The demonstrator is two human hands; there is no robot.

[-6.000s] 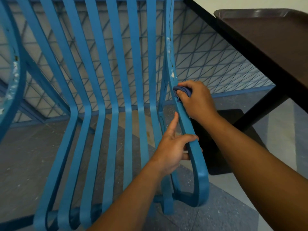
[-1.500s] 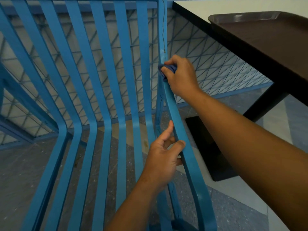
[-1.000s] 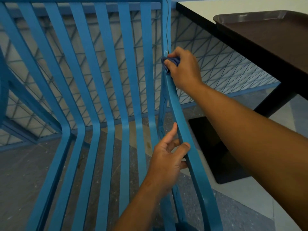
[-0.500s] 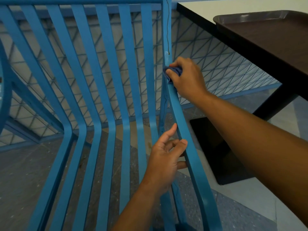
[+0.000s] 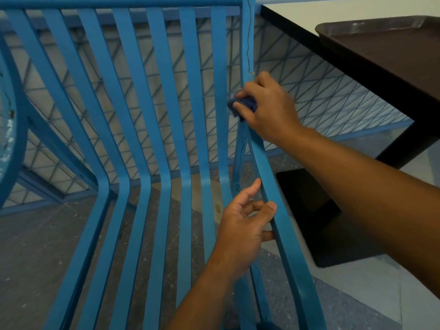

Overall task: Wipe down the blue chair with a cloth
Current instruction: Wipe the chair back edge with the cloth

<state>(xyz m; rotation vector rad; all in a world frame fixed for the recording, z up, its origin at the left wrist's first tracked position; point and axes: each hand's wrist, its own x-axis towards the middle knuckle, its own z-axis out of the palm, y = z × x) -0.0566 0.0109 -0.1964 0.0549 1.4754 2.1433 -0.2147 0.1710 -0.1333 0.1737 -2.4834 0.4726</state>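
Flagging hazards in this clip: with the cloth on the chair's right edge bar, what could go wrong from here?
1. The cloth is a small wad in the right hand; it may miss the bar's far side.
2. A crack line and chipped paint show on the chair just above; the cloth or skin might snag.
3. The left hand fingers wrap the same bar below; a downstroke could bump them.

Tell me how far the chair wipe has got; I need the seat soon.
Nothing reads as finished. In hand: the right hand presses the cloth on the blue chair's right edge rail, while the left hand holds it lower down. The other slats show no wiping.
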